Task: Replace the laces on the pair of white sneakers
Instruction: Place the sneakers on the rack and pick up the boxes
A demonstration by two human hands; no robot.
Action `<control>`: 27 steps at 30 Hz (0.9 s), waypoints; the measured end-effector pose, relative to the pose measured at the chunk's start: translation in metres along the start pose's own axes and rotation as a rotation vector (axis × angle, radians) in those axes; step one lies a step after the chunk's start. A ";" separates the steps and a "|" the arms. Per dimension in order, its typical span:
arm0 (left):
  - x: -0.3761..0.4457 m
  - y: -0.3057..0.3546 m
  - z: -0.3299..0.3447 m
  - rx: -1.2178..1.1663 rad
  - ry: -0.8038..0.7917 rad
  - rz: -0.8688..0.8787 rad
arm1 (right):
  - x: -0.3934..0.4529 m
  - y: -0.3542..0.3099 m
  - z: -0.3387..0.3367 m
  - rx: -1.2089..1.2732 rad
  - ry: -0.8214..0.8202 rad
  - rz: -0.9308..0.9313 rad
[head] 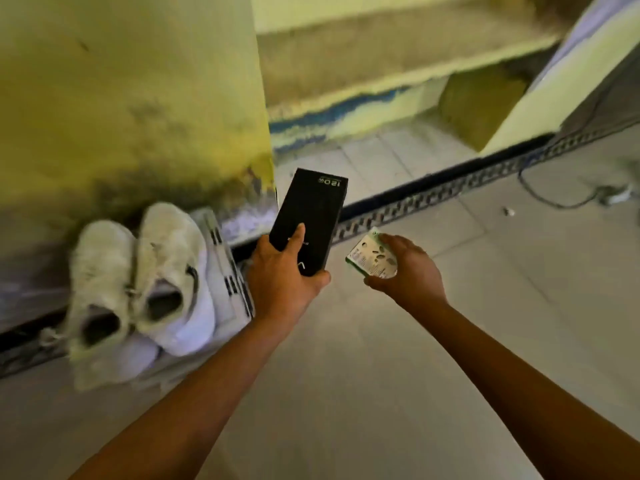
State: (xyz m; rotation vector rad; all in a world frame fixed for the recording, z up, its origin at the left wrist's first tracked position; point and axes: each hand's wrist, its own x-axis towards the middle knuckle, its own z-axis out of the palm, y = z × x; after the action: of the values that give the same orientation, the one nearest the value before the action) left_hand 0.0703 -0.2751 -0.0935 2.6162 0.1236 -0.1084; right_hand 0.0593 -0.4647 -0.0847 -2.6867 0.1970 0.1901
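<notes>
Two white sneakers point(138, 285) stand side by side on the floor at the left, toes toward the yellow wall, blurred; their laces cannot be made out. My left hand point(280, 271) grips the near end of a long black box point(311, 216) marked 120W, held above the floor just right of the sneakers. My right hand point(408, 268) holds a small white and green packet point(372, 256) with printed shapes, to the right of the box.
A yellow stained wall point(131, 98) rises behind the sneakers. A patterned black and white tile border point(450, 199) runs across the pale tiled floor point(450, 341). A dark cable point(554, 199) and a small white object lie at the far right. Concrete steps point(381, 64) lie beyond.
</notes>
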 end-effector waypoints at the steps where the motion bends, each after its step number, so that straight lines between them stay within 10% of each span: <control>1: -0.001 0.016 -0.035 -0.001 0.024 0.021 | -0.005 -0.018 -0.035 0.009 0.020 -0.021; 13: -0.050 0.198 -0.398 -0.033 0.102 0.104 | -0.075 -0.201 -0.414 0.169 0.208 -0.246; 27: -0.040 0.273 -0.437 -0.124 0.160 0.027 | -0.053 -0.185 -0.510 0.039 0.199 -0.334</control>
State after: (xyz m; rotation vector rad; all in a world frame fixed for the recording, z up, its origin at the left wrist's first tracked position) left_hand 0.0839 -0.2956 0.4229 2.4987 0.1458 0.1144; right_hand 0.0905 -0.5148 0.4578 -2.6493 -0.1870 -0.1816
